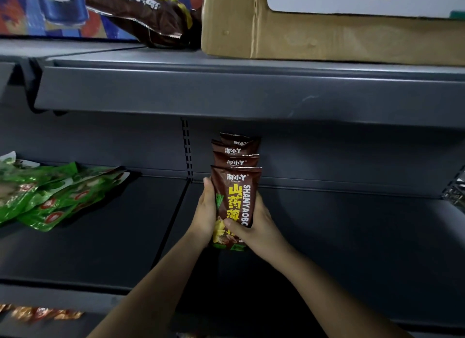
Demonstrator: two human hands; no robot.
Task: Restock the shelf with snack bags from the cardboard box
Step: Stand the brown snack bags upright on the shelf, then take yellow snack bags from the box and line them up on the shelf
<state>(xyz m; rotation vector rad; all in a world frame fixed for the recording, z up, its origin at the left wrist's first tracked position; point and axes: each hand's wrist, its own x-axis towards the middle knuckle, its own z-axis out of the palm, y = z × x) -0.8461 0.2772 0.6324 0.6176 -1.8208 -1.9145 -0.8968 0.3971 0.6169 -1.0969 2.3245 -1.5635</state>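
Observation:
A row of several brown snack bags (236, 159) with yellow lettering stands upright on the dark grey shelf (339, 232), one behind another. My left hand (206, 209) presses the left side of the front bag. My right hand (256, 228) grips its right side, thumb across the front. A cardboard box (314, 35) sits on the upper shelf (226, 91) at the top right. One more brown snack bag (148, 13) lies tilted on that upper shelf, just left of the box.
Green snack bags (47, 194) lie in a loose pile at the left of the same shelf. A slotted upright (186, 149) divides the back panel. Orange packets (37, 312) show on a lower shelf at bottom left. A wire rack edge (455, 189) sits far right.

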